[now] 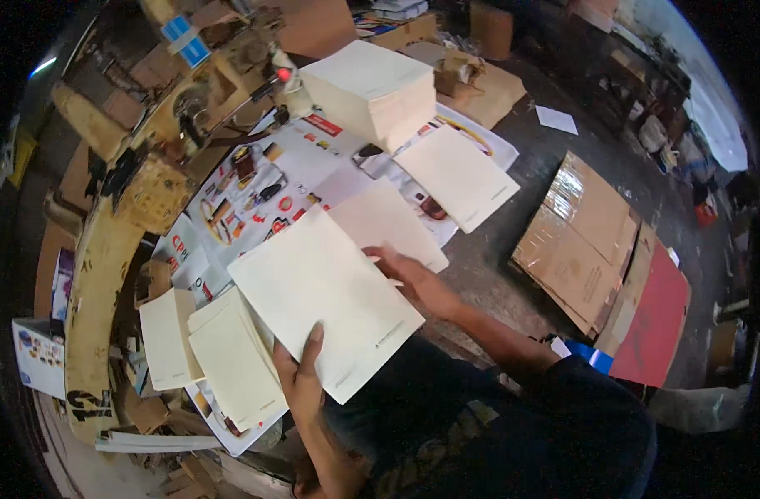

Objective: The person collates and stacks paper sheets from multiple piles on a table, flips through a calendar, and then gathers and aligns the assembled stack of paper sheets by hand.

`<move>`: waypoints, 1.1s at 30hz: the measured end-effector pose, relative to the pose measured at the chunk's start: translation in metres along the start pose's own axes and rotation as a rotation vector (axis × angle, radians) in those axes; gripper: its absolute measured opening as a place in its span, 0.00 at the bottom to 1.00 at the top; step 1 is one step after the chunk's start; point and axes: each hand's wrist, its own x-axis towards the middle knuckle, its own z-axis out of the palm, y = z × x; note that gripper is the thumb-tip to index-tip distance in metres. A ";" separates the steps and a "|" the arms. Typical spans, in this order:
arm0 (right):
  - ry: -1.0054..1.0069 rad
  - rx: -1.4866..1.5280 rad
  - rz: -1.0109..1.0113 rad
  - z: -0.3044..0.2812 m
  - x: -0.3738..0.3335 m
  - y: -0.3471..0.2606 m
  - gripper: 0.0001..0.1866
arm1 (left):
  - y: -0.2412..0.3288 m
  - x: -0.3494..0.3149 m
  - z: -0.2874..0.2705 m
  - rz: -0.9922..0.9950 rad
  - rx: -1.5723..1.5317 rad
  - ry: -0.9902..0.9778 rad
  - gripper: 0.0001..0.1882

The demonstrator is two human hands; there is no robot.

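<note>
My left hand point(303, 372) grips the lower left edge of cream paper sheets point(321, 299), thumb on top and fingers underneath. At their right edge, my right hand point(413, 281) has its fingers curled against the paper, the fingertips partly hidden. Another pale sheet point(386, 220) lies flat just beyond. To the left, two smaller piles of cream sheets point(168, 341) point(237, 362) lie side by side. A tall stack of cream paper point(367, 87) stands at the back, with a lower pile point(459, 176) in front of it to the right.
Printed poster sheets point(267, 179) cover the work surface. A worn yellow machine frame point(105, 291) curves along the left. Flattened cardboard point(575, 237) and a red board point(653, 320) lie to the right. A loose white sheet point(556, 121) is on the dark floor.
</note>
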 end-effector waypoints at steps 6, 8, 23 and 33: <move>0.445 -0.391 -0.121 -0.095 -0.065 -0.031 0.21 | -0.025 0.057 0.107 -0.065 -0.143 -0.288 0.31; 0.642 -0.611 -0.258 -0.133 -0.097 -0.066 0.22 | -0.032 0.092 0.155 0.088 -0.136 -0.412 0.26; 0.856 -0.451 -0.597 -0.241 -0.182 -0.165 0.23 | -0.102 0.149 0.283 0.622 0.441 -0.407 0.10; 0.535 -0.636 -0.193 -0.308 -0.039 -0.113 0.28 | -0.054 0.064 0.135 0.566 0.914 -0.342 0.20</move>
